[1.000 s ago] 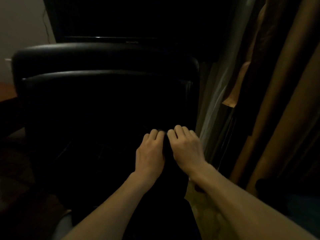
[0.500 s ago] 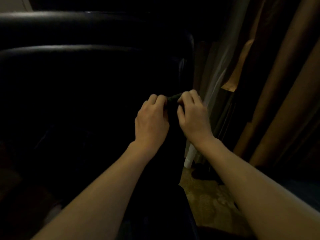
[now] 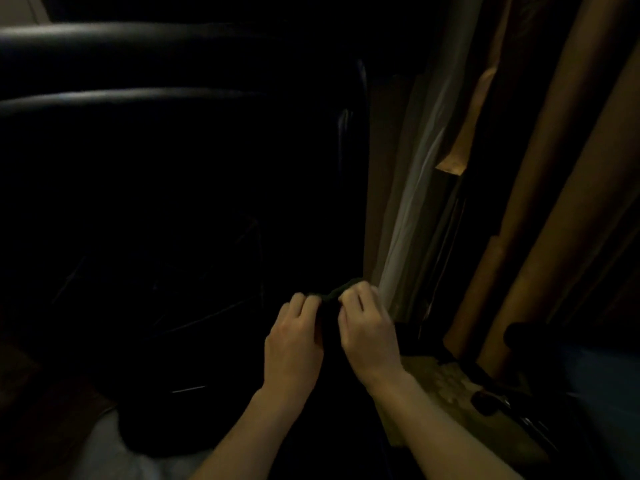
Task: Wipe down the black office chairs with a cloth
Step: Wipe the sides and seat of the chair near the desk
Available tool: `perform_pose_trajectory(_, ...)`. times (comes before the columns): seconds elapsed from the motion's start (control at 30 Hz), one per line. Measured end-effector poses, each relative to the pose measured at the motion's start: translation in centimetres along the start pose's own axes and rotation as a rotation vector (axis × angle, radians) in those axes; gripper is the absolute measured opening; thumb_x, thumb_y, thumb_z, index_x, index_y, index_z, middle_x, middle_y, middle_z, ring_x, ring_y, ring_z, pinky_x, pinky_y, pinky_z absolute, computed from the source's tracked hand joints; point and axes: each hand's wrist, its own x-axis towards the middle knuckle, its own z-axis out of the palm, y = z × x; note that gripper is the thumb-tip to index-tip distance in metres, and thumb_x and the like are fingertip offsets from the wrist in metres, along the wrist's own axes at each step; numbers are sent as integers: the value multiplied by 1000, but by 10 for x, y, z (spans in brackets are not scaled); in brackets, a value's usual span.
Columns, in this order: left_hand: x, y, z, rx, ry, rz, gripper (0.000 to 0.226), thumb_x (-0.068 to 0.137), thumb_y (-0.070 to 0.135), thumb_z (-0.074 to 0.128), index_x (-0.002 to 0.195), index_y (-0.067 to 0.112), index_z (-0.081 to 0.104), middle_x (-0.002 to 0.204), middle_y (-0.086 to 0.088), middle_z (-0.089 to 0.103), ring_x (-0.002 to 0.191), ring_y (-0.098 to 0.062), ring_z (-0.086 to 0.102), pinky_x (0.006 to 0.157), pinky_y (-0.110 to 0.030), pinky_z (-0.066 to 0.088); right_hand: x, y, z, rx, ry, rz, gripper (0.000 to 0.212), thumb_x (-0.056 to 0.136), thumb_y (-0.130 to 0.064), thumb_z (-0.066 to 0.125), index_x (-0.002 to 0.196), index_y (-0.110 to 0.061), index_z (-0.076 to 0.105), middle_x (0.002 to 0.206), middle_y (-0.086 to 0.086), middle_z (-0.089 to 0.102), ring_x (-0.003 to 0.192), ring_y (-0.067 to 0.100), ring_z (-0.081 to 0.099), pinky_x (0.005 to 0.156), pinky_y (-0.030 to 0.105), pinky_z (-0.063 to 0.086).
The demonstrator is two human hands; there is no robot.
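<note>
Dim furnished room: black office chair (image 3: 173, 188), brown curtains (image 3: 561, 188), patterned floor (image 3: 446, 386).

One head-worn view looks forward and down, close over both hands (image 3: 329, 334), with the black chair (image 3: 173, 168) just beyond them.

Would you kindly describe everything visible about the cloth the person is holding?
The cloth is dark, almost black, and looks soft. Only a short bunched strip shows, stretched between the left hand and the right hand, whose fingertips pinch it. It is held in front of the black chair, near that chair's right edge; the dim light hides the rest.
</note>
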Motion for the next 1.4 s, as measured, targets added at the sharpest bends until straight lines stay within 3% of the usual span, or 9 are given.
perform_pose_trajectory(0.17,-5,-3,-6,-24,-2,-7,35,72,-9,72,98,13,62,91,0,56,78,-18,57,63,-20,40,0,-6,-10,-16,-79,-36,15,85,0,61,87,-11,51,88,6,50,81,22,50,66,31,51)
perform_pose_trajectory(0.27,24,11,-36,-36,111,45,28,77,-7,65,101,9,62,96,-6,57,83,-25,58,68,-24,40,45,-19,-27,-6,-23,-52,2,88,-5,53,87,-7,52,91,10,51,84,26,51,67,35,49)
perform_pose_trajectory(0.4,75,24,-70,-44,268,57,15,90,3,56,103,8,63,100,-7,58,84,-23,57,70,-30,46,105,-28,-45,51,35,-32,5,93,-8,53,96,-5,54,99,10,52,88,23,53,69,29,46)
perform_pose_trajectory(0.57,57,3,-45,7,242,109,15,91,5,56,104,6,62,97,-9,58,79,-27,59,62,-35,49,73,-20,-25,34,91,-8,19,92,-18,43,92,-3,56,93,11,54,86,26,52,71,27,39)
perform_pose_trajectory(0.73,21,-2,-23,3,135,32,23,83,-3,63,105,2,59,98,-13,55,82,-30,58,59,-29,44,43,-23,-14,-49,14,-6,2,91,-5,57,90,-3,58,89,11,55,83,26,53,73,26,39)
perform_pose_trajectory(0.9,36,4,-56,53,120,-24,27,86,0,60,112,6,55,107,-11,51,94,-29,53,65,-31,44,76,-43,-34,-120,-107,-101,6,88,-6,62,91,-7,57,91,9,56,83,24,57,63,25,43)
perform_pose_trajectory(1.07,115,6,-137,154,270,13,20,92,7,50,111,9,54,113,-13,51,101,-34,51,69,-35,34,161,-85,-48,-96,-15,-77,8,94,-9,54,101,-6,56,102,12,55,90,31,57,65,34,39)
perform_pose_trajectory(1.17,149,-6,-171,215,232,8,20,94,9,51,113,9,53,115,-12,52,102,-33,52,71,-34,34,208,-108,-45,-101,-44,-35,14,97,-14,51,110,-10,54,110,8,55,94,26,57,67,29,33)
perform_pose_trajectory(1.4,96,-49,-130,250,219,-1,25,91,6,53,115,11,49,116,-8,50,102,-28,51,65,-28,33,158,-113,0,-208,-73,-86,14,91,-12,57,105,-9,55,102,10,58,92,29,58,63,31,38)
